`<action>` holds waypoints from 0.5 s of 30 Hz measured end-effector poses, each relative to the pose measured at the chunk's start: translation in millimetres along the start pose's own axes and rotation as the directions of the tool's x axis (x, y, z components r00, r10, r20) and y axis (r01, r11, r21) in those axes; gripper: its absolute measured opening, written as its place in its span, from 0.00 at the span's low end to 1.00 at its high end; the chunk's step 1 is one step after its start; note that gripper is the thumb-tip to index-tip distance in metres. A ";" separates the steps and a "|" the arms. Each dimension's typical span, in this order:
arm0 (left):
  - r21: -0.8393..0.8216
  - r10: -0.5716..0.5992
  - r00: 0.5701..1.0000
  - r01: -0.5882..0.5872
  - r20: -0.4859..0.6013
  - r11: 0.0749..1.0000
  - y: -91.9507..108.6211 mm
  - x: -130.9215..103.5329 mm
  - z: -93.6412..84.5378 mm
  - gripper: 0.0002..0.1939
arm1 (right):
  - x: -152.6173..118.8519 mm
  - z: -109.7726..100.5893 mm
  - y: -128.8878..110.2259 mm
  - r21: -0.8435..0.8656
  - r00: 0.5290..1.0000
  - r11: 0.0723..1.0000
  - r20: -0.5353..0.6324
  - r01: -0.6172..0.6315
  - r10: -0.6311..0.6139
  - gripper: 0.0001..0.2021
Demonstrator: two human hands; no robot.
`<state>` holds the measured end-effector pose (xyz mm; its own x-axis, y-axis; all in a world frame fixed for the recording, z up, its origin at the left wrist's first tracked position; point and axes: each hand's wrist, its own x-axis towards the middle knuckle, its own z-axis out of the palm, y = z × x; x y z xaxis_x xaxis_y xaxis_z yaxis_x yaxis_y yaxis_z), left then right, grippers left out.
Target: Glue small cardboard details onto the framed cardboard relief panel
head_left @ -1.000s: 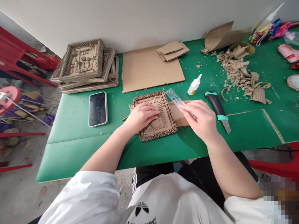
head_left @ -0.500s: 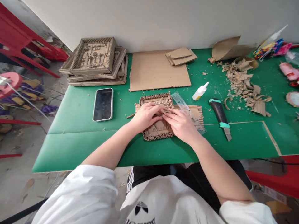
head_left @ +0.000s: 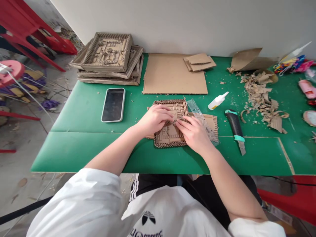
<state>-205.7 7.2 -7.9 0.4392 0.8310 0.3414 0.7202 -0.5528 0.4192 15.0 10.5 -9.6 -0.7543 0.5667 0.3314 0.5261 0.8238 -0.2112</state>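
Observation:
A small cardboard model (head_left: pixel 171 144) with a corrugated rim and raised strips inside lies on the green table in front of me. My left hand (head_left: pixel 156 119) rests over its left side, fingers bent together near a small curled piece at the middle; whatever they pinch is hidden. From the right, my right hand (head_left: pixel 194 131) reaches over the rim, its fingers stretched out and touching the inside of the model. Under and beside my right hand lie a clear ruler (head_left: pixel 196 110) and a piece of corrugated cardboard (head_left: pixel 212 123).
A phone (head_left: pixel 113 105) lies to the left, before a stack of cardboard trays (head_left: pixel 108 67). Flat cardboard (head_left: pixel 170 77) lies behind. On the right are a white glue bottle (head_left: pixel 217 101), a utility knife (head_left: pixel 235 130) with its blade out, and cardboard scraps (head_left: pixel 260 95).
My hands have drawn slightly apart, uncovering more of the model's middle. The camera view has shifted a little, so the table's contents appear further right.

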 end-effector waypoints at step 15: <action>0.009 0.075 0.994 -0.074 -0.084 0.997 0.9 -1.0 -0.1 0.18 | -5.1 -2.5 7.2 0.065 0.968 0.998 -0.248 -0.028 0.043 0.19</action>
<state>-205.5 5.9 -7.8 0.4452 0.7793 0.4411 0.6907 -0.6123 0.3848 23.6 13.6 -10.5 -0.6098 0.5802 0.5399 0.5203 0.8069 -0.2795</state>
